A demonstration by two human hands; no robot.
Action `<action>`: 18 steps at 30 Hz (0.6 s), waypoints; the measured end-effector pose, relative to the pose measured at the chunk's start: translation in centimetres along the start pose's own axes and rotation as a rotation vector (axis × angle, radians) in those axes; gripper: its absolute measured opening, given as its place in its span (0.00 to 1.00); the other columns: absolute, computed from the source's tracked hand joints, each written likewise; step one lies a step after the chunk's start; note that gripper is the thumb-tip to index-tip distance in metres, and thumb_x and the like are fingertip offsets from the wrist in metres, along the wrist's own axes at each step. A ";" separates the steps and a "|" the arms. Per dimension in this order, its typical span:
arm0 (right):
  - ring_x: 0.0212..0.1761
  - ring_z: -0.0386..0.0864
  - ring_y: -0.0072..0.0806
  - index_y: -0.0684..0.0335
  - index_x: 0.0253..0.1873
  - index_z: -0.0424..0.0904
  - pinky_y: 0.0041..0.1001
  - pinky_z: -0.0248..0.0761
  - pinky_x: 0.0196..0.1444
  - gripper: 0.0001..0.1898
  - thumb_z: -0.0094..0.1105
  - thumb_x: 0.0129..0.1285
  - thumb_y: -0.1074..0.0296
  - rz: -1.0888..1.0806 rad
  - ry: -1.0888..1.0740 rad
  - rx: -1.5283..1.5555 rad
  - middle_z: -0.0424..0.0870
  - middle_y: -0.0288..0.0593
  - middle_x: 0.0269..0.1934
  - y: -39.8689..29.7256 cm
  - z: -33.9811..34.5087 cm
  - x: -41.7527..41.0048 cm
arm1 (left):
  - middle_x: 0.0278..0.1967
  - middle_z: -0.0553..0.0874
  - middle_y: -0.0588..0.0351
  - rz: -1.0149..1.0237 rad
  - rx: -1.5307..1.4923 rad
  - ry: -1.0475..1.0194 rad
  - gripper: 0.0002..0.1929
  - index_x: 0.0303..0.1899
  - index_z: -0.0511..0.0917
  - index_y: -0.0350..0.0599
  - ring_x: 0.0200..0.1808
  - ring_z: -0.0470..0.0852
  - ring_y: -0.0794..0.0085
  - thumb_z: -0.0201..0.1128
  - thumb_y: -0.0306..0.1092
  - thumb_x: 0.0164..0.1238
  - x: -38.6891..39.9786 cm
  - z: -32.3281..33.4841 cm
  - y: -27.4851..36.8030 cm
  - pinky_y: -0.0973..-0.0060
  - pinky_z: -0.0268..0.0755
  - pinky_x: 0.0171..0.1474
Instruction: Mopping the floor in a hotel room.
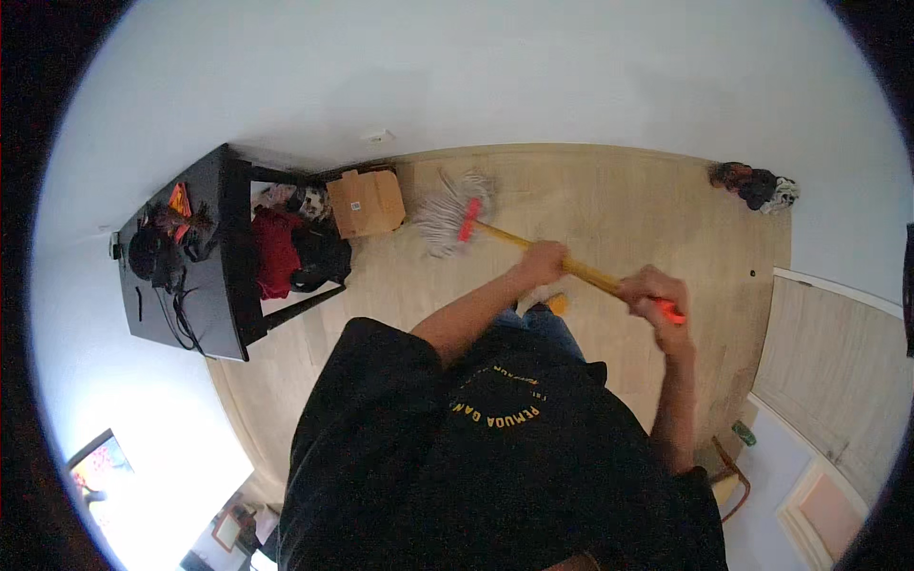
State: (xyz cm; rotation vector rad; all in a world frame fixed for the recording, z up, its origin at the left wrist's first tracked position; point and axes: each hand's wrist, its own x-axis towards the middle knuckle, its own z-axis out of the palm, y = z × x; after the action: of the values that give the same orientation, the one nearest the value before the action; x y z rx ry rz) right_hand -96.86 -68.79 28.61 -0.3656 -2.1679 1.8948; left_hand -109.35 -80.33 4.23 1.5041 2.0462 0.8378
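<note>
A string mop has a grey-white yarn head, a red clamp and a yellow handle. Its yarn is spread on the pale wood-look floor, somewhat blurred. My left hand grips the handle around its middle. Closer to the red-tipped end, my right hand is wrapped around the shaft. The mop slants from the right hand toward the far left, and its head lies beside a cardboard box.
On the left stands a black table with a cap and cables on top. Red and black fabric items lie beneath it. Dark bundled cloth sits in the far right corner. A white wall bounds the floor ahead; a door is at right.
</note>
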 end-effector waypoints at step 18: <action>0.31 0.70 0.26 0.65 0.28 0.68 0.24 0.64 0.37 0.05 0.54 0.51 0.73 0.048 -0.350 0.176 0.71 0.38 0.28 6.5 10.3 3.5 | 0.30 0.77 0.51 -0.302 0.047 0.039 0.13 0.30 0.72 0.44 0.35 0.76 0.57 0.63 0.40 0.48 -14.9 -6.0 -8.0 0.65 0.67 0.36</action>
State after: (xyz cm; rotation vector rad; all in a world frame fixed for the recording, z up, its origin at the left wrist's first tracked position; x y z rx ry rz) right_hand -103.47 -76.39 20.89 -0.0547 -2.1850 2.3015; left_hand -114.39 -97.45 2.98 1.1681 2.2609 0.7074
